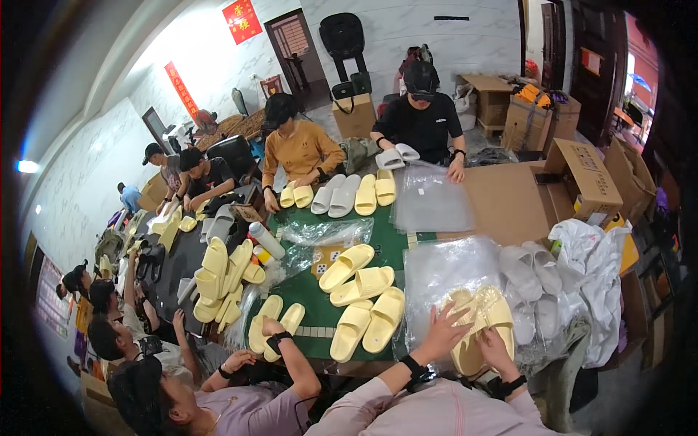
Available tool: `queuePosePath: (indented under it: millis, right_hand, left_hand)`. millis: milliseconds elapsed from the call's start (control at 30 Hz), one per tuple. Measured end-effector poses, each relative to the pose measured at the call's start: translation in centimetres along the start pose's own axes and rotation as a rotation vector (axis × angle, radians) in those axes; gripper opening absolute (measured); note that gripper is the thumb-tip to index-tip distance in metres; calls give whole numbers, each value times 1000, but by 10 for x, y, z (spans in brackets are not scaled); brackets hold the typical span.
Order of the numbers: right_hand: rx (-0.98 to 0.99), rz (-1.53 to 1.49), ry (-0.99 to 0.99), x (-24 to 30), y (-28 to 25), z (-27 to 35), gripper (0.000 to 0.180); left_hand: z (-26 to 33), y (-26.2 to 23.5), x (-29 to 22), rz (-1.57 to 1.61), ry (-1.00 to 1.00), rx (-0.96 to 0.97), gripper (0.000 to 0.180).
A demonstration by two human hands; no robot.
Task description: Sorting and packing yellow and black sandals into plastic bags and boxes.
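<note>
A pair of pale yellow slippers point(496, 311) lies at the table's near edge, apparently inside a clear plastic bag. My left hand point(442, 333) rests on the left side of the pair, fingers stretched out and spread. My right hand point(497, 353) is closed at the heel end of the right slipper; its fingertips are partly hidden. Beyond my left hand lies a stack of clear plastic bags point(443, 265). Several loose yellow slippers point(363, 285) sit to the left on the green table top point(305, 291). Grey slippers point(520, 272) in clear wrapping lie to the right.
Across the table, one person in black holds light grey slippers point(397, 155) beside another bag stack point(434, 200). Cardboard point(502, 192) and an open carton point(582, 182) stand at the far right. White sacking point(589, 254) hangs over the right edge. A co-worker's hand point(273, 327) touches slippers at left.
</note>
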State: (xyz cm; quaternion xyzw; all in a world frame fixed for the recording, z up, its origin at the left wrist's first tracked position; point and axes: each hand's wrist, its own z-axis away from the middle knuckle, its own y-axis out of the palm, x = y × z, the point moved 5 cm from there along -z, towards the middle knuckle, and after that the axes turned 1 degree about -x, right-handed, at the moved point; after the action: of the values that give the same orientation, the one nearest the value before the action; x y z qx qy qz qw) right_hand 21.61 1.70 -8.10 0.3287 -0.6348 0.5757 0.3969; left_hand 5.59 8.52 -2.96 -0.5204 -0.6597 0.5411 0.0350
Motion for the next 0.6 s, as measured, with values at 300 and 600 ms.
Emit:
queuePosePath:
  millis: [300, 600]
  right_hand:
    - [-157, 31, -3, 22, -7, -2, 21]
    - [109, 314, 161, -14, -34, 23, 33]
  left_hand:
    - [13, 6, 4, -127, -57, 55, 32]
    - [27, 39, 70, 80, -342, 193, 21]
